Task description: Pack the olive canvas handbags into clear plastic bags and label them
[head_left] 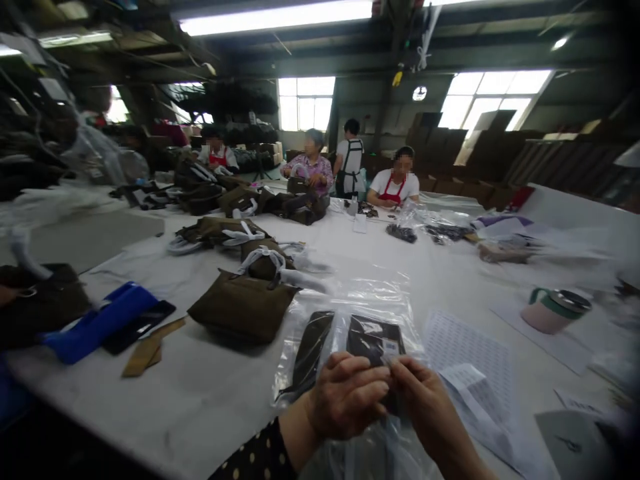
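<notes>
As the clear packaging (341, 323) lay at six o'clock on the desk (190, 407), the left hand (345, 393) curled over it, hold unclear; the right hand (417, 387) seemingly pinched its label (391, 347). Plastic likely slippery, dark pouches (315, 340) soft, light; edges seemed surest.

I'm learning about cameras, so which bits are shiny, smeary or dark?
In the head view, the plastic shows white glare streaks; the lamp and windows are washed-out white; the sheets toward the right look smeared; the top right corner fades to black.

Head cam, fwd/down over tbl (200, 407).
</notes>
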The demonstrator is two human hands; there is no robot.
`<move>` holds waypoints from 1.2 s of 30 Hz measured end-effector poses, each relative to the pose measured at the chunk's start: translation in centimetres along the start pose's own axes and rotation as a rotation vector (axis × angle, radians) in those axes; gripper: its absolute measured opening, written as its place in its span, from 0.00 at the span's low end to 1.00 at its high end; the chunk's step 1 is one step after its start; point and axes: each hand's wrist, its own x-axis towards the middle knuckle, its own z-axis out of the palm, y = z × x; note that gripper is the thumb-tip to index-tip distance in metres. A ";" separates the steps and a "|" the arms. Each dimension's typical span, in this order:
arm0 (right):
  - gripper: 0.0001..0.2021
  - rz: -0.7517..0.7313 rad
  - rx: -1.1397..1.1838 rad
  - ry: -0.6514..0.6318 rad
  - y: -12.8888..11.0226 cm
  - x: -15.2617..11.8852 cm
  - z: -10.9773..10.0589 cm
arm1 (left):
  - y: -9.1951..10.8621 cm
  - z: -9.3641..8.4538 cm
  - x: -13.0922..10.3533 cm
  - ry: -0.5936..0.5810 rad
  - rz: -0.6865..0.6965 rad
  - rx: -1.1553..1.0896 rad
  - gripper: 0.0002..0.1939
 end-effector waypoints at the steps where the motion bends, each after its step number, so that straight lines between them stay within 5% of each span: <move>1: 0.15 0.027 -0.044 -0.025 -0.1 1.0 0.8 | 0.0 -0.7 -1.0 -0.006 -0.079 0.006 0.11; 7: 0.15 0.189 -0.497 -0.213 0.2 9.9 6.8 | -1.4 -2.4 -5.5 -0.243 -0.540 0.263 0.14; 13: 0.11 0.304 -0.805 -0.258 3.5 15.6 9.2 | -2.1 -1.6 -7.6 -0.372 -0.643 0.229 0.17; 26: 0.15 0.251 -1.310 -0.223 4.1 17.1 9.4 | -2.1 -1.0 -9.2 -0.338 -0.648 0.195 0.19; 31: 0.12 0.151 -1.515 -0.118 4.7 17.1 10.2 | -2.0 -0.4 -9.5 -0.311 -0.626 0.215 0.20; 36: 0.19 0.070 -1.670 -0.020 3.0 17.0 10.4 | -1.6 -2.2 -11.7 -0.234 -0.673 0.234 0.20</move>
